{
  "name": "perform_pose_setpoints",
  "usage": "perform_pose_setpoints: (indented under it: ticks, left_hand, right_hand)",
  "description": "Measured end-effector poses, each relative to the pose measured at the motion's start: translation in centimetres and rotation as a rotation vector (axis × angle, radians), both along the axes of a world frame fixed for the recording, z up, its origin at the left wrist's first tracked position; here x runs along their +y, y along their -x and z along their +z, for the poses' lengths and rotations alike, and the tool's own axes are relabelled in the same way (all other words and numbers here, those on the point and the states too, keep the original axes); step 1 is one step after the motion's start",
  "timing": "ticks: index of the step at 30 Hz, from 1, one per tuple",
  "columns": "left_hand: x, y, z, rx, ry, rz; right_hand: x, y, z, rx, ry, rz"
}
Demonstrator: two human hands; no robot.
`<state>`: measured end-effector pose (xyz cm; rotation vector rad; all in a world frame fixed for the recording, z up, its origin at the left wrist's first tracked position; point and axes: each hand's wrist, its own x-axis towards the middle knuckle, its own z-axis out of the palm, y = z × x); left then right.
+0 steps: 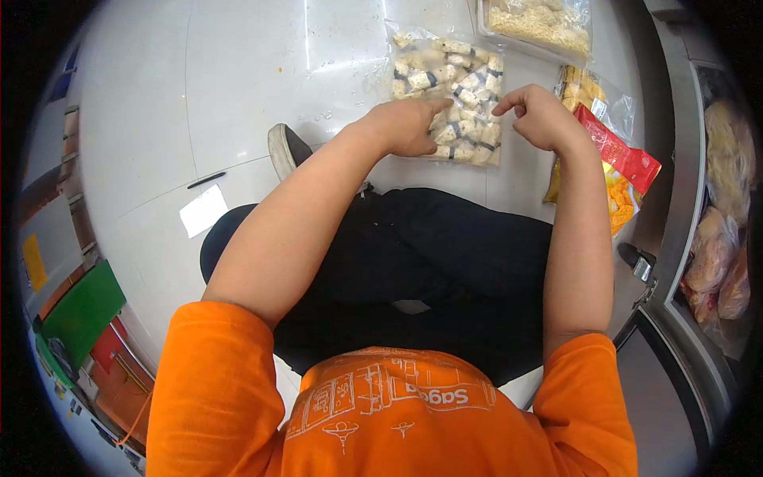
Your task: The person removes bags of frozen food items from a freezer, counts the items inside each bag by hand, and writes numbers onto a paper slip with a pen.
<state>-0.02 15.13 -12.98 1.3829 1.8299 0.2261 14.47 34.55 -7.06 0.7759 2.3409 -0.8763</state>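
On the tiled floor (238, 95): we find a clear bag of dark-banded pale pieces (467, 94) lying flat, ahead of the seated wearer and between the two hands.
Left hand (403, 127): we see it over the bag's left side, index extended across the film, thumb apart from it; the fingers stand parted, with no grasp visible. Whether they press on the film we cannot tell.
Right hand (540, 118): we place it just beside the bag's right edge, index bent towards it; the fingers are loosely curled and partly open, holding nothing that we can see.
Right of the bag: we note a red-and-yellow food packet (616, 151), overlapping a clear bag of yellow food (584, 87).
Beyond them: a clear pack of pale strips (540, 25).
Metal-framed cabinet (685, 135): at far right, we observe bagged food (711, 254) inside.
Pen and white paper: we locate the pen (207, 180) just beyond the paper (204, 211), near the wearer's left knee.
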Motion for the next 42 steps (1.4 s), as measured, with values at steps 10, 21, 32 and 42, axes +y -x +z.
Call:
perform_pose_setpoints:
  ticks: [10, 21, 32, 42]
  left_hand:
    - [0.0, 0.3, 0.3, -0.045, 0.044, 0.001]
    - [0.0, 0.3, -0.1, -0.044, 0.052, -0.023]
    - [0.1, -0.5, 1.5, 0.119, 0.124, -0.053]
    - [0.3, -0.3, 2.0, 0.136, 0.153, -0.066]
  right_hand:
    - [0.2, -0.3, -1.6, 0.026, 0.031, 0.069]
    - [-1.2, 0.0, -2.6, -0.037, 0.01, 0.138]
    - [0.6, -1.2, -1.0, -0.022, -0.126, 0.006]
    - [1.5, -0.9, -2.8, -0.007, -0.158, -0.05]
